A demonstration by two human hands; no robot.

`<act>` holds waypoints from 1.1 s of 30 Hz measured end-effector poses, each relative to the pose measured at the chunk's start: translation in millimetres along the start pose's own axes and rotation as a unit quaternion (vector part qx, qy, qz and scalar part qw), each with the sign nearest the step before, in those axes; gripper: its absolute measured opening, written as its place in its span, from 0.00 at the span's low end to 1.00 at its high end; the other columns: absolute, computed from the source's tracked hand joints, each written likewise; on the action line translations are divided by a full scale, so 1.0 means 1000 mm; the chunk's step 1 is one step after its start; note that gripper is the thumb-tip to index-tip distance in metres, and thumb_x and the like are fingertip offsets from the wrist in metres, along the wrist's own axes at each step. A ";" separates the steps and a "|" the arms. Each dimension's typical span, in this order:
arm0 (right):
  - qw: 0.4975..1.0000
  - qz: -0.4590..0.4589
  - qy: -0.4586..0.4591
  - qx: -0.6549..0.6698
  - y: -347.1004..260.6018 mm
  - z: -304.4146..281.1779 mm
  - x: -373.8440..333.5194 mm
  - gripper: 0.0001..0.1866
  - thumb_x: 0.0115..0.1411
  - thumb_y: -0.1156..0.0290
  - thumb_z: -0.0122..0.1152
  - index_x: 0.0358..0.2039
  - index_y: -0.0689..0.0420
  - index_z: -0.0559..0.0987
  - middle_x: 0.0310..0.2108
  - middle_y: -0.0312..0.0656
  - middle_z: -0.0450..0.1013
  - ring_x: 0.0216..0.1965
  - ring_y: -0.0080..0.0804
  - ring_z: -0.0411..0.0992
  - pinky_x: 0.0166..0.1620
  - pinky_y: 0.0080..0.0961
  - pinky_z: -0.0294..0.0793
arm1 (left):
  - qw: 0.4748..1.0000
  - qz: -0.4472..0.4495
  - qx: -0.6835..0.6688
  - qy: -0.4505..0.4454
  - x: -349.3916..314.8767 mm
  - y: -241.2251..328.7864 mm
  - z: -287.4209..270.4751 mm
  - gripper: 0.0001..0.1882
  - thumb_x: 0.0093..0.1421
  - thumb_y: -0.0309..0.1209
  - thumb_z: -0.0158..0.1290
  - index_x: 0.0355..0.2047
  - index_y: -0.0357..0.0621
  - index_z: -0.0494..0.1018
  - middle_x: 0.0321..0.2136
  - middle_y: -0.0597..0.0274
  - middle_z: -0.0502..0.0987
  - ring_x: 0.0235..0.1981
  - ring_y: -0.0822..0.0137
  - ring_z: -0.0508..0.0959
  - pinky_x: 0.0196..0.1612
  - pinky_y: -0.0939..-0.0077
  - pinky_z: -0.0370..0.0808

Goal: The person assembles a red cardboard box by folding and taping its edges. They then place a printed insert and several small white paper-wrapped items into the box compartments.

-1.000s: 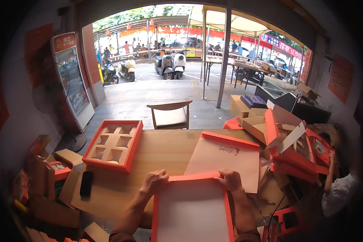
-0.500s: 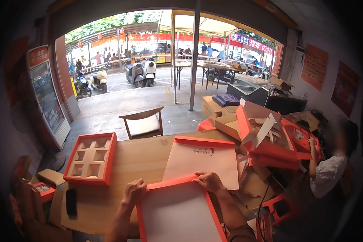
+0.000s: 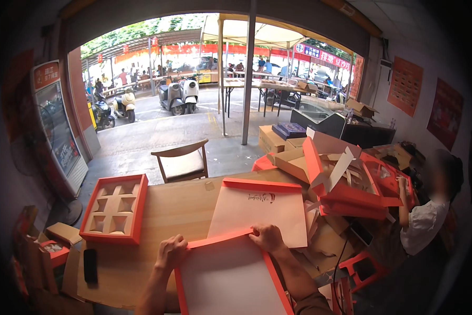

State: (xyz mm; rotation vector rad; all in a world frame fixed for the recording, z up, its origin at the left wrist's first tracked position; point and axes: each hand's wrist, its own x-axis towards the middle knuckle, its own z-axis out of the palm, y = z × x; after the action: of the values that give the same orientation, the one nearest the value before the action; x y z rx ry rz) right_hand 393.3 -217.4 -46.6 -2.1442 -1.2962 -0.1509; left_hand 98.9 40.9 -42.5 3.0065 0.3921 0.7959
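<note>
A shallow red-edged box lid (image 3: 225, 281) with a pale grey inside lies in front of me, its near end cut off by the lower edge of the view. My left hand (image 3: 171, 252) is closed on its far left corner. At the far right corner, my right hand (image 3: 267, 238) pinches the red rim (image 3: 220, 239). Just beyond lies a pale pink box piece (image 3: 259, 212) with a red flap along its far edge and dark script on it, partly covered by the lid. To the left is a red box (image 3: 140, 220) with a cream insert of several square compartments.
A black phone (image 3: 90, 266) lies on the wooden table (image 3: 178, 210) at left. Red cartons (image 3: 346, 202) and cardboard scraps pile up at right, beside a seated person (image 3: 430, 220). A chair (image 3: 181, 160) stands behind the table; a red stool (image 3: 364, 268) is near the right.
The whole view has shifted slightly. Both hands keep their grip on the lid's far rim, with the right hand turned a little.
</note>
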 end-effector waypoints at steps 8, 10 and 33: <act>0.999 0.021 0.001 -0.029 -0.007 0.002 0.015 0.08 0.49 0.72 0.65 0.32 0.54 0.78 0.27 0.46 0.80 0.33 0.54 0.81 0.38 0.48 0.81 | 1.000 0.014 0.026 0.000 0.000 0.000 0.001 0.08 0.53 0.33 0.66 0.23 0.45 0.79 0.29 0.57 0.80 0.33 0.56 0.85 0.34 0.59 0.83; 0.999 0.041 -0.010 0.005 -0.006 -0.001 0.015 0.10 0.49 0.72 0.64 0.34 0.54 0.79 0.28 0.47 0.80 0.34 0.55 0.81 0.39 0.47 0.81 | 0.999 0.018 0.035 -0.003 -0.001 -0.003 0.006 0.08 0.52 0.32 0.65 0.22 0.45 0.78 0.28 0.57 0.79 0.32 0.56 0.85 0.33 0.59 0.83; 0.996 -0.074 -0.037 -0.043 -0.008 0.005 0.005 0.10 0.53 0.71 0.71 0.28 0.58 0.76 0.37 0.45 0.76 0.41 0.51 0.79 0.45 0.47 0.82 | 0.998 0.018 0.063 0.011 0.000 0.000 0.017 0.06 0.52 0.29 0.61 0.20 0.45 0.77 0.26 0.56 0.78 0.30 0.54 0.84 0.34 0.56 0.82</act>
State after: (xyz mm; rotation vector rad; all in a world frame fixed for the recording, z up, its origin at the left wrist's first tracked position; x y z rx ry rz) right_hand 388.0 -208.1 -45.2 -2.1431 -1.5168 -0.1916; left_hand 106.8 42.2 -57.2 3.1331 0.4038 0.8390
